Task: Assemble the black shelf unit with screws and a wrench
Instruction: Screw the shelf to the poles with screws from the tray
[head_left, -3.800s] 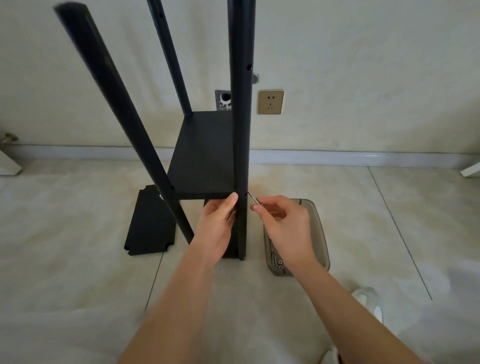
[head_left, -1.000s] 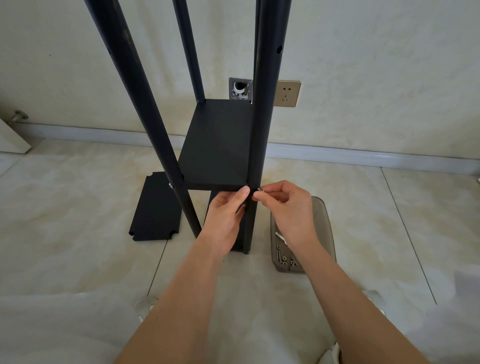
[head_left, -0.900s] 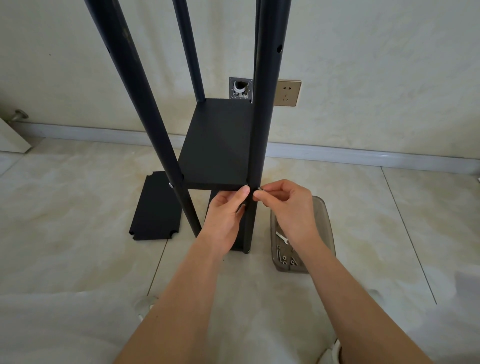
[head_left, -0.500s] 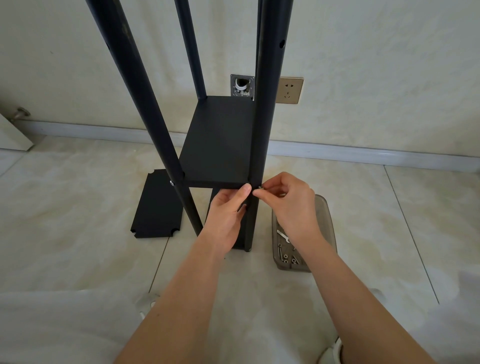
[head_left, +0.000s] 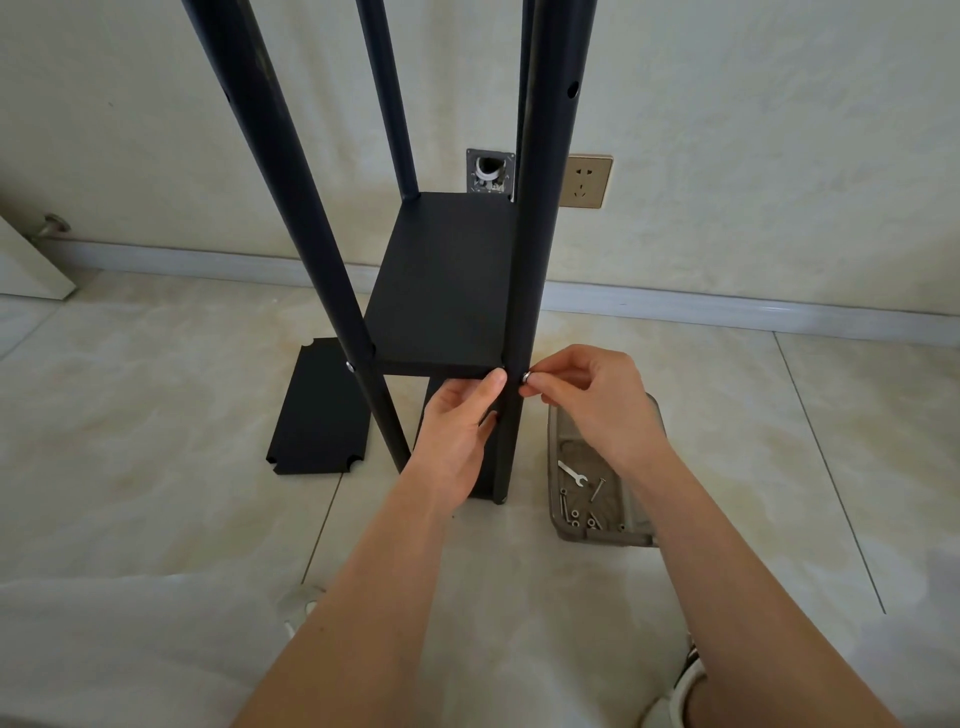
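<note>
Counting from our knees outward, we enter the following.

Item one: our two forearms, reaching forward over the floor (head_left: 156, 493).

Item two: tray (head_left: 644, 538), grey, on the floor just right of the unit; holds the wrench (head_left: 572, 474) and loose screws (head_left: 576, 512). Wrench untouched.

Item three: left hand (head_left: 457, 431), fingers curled round the near right post (head_left: 511, 415) just under the shelf (head_left: 447, 291), thumb up against the shelf's front edge.

Item four: right hand (head_left: 592, 400), thumb and forefinger pinching a screw (head_left: 526, 376) whose silver head now sits close against the post at shelf height. Four seconds ago a long shank stood out between fingers and post; half a second ago a little still showed. We judge the screw nearly run home by hand, so the wrench comes next for this corner.

Item five: near left post (head_left: 332, 312), a screw head (head_left: 350, 367) already seated at the same height.

Item six: spare panel (head_left: 317, 410), black, flat on the floor left of the unit, notched corners, not yet fitted. A lower shelf shows dimly behind the left hand.

Item seven: two rear posts; their fixings we cannot see. An empty hole (head_left: 572, 90) higher on the right post marks a level still to fill.

Item eight: wall, with socket (head_left: 587, 182) and an open junction box (head_left: 490, 171) behind the unit.
</note>
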